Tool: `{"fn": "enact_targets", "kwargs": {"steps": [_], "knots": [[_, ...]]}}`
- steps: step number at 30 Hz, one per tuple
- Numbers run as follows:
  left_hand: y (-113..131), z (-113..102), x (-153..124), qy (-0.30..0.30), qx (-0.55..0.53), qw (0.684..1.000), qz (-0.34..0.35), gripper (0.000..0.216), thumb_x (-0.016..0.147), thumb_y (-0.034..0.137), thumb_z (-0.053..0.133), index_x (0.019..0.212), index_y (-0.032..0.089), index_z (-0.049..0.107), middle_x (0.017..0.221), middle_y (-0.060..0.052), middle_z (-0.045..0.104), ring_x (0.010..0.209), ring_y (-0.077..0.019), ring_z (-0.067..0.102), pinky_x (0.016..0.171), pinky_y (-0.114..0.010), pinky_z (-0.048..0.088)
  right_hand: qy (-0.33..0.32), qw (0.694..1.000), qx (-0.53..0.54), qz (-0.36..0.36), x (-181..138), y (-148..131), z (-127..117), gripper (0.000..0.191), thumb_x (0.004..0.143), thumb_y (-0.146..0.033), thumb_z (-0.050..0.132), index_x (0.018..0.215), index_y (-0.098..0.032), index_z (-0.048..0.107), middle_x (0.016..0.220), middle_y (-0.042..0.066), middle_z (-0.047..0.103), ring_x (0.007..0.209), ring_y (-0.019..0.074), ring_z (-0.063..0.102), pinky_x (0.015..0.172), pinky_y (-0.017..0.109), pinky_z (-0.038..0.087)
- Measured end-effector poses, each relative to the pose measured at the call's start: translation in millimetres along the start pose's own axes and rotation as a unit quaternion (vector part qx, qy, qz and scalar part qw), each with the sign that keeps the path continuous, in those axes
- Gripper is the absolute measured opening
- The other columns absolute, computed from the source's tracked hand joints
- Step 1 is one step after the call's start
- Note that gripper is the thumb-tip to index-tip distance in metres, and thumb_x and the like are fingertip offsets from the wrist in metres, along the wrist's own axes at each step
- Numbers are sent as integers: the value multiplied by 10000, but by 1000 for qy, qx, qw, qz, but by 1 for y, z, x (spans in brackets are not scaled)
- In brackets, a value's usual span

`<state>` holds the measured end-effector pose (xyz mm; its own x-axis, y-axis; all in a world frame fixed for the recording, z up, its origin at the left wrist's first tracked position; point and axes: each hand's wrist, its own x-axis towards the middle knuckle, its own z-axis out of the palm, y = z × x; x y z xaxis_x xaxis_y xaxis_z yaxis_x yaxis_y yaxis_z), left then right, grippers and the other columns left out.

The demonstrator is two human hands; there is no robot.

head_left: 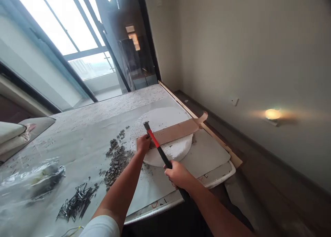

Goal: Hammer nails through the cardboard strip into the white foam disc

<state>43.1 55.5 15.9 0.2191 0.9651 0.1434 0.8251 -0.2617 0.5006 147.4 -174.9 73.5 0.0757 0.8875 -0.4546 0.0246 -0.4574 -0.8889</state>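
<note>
My right hand (179, 174) is wrapped around the black grip of a hammer (154, 139) with a red band on its shaft. The hammer's dark metal head points up and away, over a flat brown board (176, 131). At the board's left end rests my left hand (143, 143), fingers closed together close to the hammer shaft. What those fingers pinch, if anything, is too small to make out. Under the board lies a round white slab (181, 151) with a rough, pitted left part. The board's far right end has a curled, peeling strip.
Grey rubble (117, 164) is scattered left of the slab on the sheet-covered mattress (85, 140). A pile of dark nails (77, 202) lies nearer me, beside a clear plastic bag (46, 180). A wooden rail (219, 142) runs along the right edge, near the wall.
</note>
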Motion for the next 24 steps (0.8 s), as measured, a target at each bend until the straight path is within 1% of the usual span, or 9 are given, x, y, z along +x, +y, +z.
{"fn": "enact_targets", "kwargs": {"steps": [4, 8, 11, 13, 15, 17, 20, 22, 24], "knots": [[3, -5, -8, -4, 4, 1000, 9, 244, 754, 289, 508, 835, 172, 707, 769, -56, 686, 705, -163, 593, 607, -240, 381, 6, 996, -79, -50, -6, 3, -8, 164, 768, -213, 479, 920, -155, 494, 510, -84, 371, 355, 63, 365, 376, 184, 326], [0, -4, -9, 1, -14, 1000, 17, 256, 773, 318, 514, 866, 178, 708, 841, -74, 691, 766, -183, 598, 644, -254, 387, 5, 992, -112, -59, -5, 4, -11, 161, 823, -291, 418, 892, -159, 480, 507, -83, 343, 355, 76, 376, 350, 189, 337], [-5, -1, -8, -2, -27, 999, 18, 261, 781, 342, 519, 869, 185, 709, 884, -75, 690, 817, -189, 596, 683, -260, 395, 36, 982, -176, -60, 1, 1, -12, 137, 828, -290, 403, 831, -163, 454, 531, -68, 378, 351, 78, 404, 335, 190, 359], [-8, 0, -8, -1, -34, 999, 19, 248, 782, 329, 522, 865, 191, 711, 910, -71, 689, 844, -190, 593, 706, -261, 397, 66, 968, -238, -50, 2, -4, -14, 102, 806, -257, 432, 842, -161, 446, 561, -59, 405, 345, 78, 416, 321, 190, 351], [-9, 0, -9, -2, -43, 999, 20, 248, 787, 328, 517, 863, 195, 713, 912, -68, 688, 845, -189, 595, 710, -262, 398, 81, 953, -287, -53, 0, -11, -17, 98, 787, -232, 459, 851, -159, 448, 564, -58, 414, 340, 73, 411, 317, 185, 335], [-11, 0, -10, -5, -48, 999, 17, 267, 789, 350, 513, 866, 191, 713, 894, -76, 688, 829, -194, 600, 705, -266, 401, 68, 951, -294, -67, -6, -18, -21, 108, 795, -261, 456, 838, -161, 455, 537, -63, 410, 339, 70, 398, 325, 180, 328], [-13, 2, -12, -1, -55, 998, 22, 263, 783, 338, 516, 854, 183, 717, 900, -85, 686, 837, -203, 603, 713, -270, 403, 39, 958, -271, -87, -17, -30, -29, 188, 815, -351, 411, 841, -172, 460, 509, -70, 393, 339, 82, 383, 327, 194, 336], [-14, 3, -12, 2, -62, 998, 28, 247, 778, 309, 518, 839, 183, 720, 912, -85, 686, 850, -204, 603, 722, -267, 402, 55, 949, -289, -114, -24, -37, -33, 224, 811, -379, 407, 855, -170, 474, 522, -59, 410, 356, 92, 396, 343, 208, 349], [-15, 4, -13, 0, -67, 997, 31, 244, 777, 299, 514, 831, 187, 724, 908, -85, 688, 852, -203, 603, 731, -267, 402, 87, 930, -327, -143, -27, -42, -35, 235, 802, -372, 429, 878, -164, 504, 537, -38, 450, 393, 101, 426, 378, 212, 359]]}}
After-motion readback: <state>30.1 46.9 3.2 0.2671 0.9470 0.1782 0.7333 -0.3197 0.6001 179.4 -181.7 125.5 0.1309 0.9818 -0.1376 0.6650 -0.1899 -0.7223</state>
